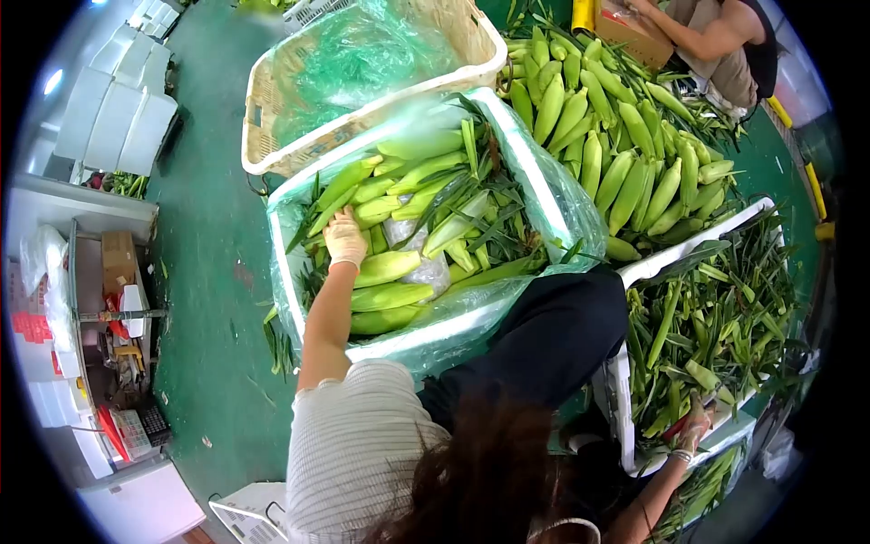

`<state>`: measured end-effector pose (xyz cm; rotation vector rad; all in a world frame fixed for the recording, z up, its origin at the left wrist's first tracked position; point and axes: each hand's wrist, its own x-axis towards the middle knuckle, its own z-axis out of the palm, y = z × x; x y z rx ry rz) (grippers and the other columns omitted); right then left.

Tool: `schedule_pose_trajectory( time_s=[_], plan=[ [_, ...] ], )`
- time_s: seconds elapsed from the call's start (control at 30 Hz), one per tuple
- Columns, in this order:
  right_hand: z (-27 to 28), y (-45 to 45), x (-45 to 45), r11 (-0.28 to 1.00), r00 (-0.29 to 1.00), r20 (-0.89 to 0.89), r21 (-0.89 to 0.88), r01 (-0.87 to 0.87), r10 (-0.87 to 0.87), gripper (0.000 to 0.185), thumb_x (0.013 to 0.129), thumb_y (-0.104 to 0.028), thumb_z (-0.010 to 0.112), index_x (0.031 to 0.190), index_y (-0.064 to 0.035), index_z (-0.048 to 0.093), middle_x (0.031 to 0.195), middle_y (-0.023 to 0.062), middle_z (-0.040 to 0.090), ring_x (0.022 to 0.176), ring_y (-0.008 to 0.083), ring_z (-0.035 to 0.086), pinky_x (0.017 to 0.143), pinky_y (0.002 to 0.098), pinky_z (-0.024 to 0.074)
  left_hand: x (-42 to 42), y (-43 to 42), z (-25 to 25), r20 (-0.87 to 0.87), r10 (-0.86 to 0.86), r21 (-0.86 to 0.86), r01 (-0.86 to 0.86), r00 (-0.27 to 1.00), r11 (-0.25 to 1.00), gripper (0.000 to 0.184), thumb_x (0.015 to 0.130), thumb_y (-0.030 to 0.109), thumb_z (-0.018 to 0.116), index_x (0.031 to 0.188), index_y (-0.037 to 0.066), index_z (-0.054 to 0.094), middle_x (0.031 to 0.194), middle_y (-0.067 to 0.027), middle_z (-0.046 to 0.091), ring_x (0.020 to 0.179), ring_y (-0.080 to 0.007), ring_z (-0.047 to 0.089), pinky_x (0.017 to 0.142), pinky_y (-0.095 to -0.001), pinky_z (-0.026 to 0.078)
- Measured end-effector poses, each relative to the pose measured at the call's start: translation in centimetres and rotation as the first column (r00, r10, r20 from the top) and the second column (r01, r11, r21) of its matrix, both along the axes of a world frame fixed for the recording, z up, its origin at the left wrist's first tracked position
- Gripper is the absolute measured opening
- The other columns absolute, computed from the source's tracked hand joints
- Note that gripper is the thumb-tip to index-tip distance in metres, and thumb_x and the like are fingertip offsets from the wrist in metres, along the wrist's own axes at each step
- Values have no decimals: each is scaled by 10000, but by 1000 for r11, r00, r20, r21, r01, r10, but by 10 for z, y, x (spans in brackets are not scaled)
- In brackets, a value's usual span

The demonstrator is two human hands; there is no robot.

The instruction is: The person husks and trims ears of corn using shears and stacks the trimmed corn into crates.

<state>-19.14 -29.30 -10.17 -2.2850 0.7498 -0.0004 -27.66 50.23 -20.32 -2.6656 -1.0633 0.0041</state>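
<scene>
My left hand [344,239], in a pale glove, is closed at an ear of corn [341,194] on the left side of a foam box [288,272] lined with green plastic. Other green ears [386,268], loose leaves and clear wrapped packs [424,270] lie beside it in the box. At the lower right, my right hand [694,424], also gloved, is closed around a small red object [675,430], mostly hidden by the fingers. That hand is over the edge of a white box [623,399] heaped with corn leaves [707,317].
Behind the foam box stands a cream plastic crate [258,136] with green film inside. A large heap of corn [634,172] lies at the upper right. Beyond it sits another person [725,45] with a cardboard box [634,36]. Shelving [100,299] stands at the left.
</scene>
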Motion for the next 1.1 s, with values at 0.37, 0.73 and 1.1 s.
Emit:
schedule_pose_trajectory(
  time_s=[0.37,0.73,1.1],
  plan=[
    [137,199,-32,893,905,-13,-154,-422,425,637,688,-120,686,1247,29,419,1111,227,559,1001,380,550,872,427,449,121,-116,153,717,-354,-234,685,601,690,612,550,237,797,1082,69,546,988,-166,599,930,-355,576,821,-413,473],
    [150,168,8,887,861,216,-151,-436,460,703,629,-348,778,1091,25,402,995,223,552,961,385,548,869,431,433,221,-403,255,505,-855,-327,943,121,-60,614,593,292,726,1140,84,538,930,-143,646,836,-334,632,730,-370,527],
    [95,84,-30,813,998,-47,583,-5,39,235,761,-197,706,764,-26,545,615,27,550,507,130,525,478,299,455,258,-494,279,122,-933,-300,883,-340,-361,482,581,220,703,1035,116,578,852,-78,630,851,-267,620,748,-358,502]
  ],
)
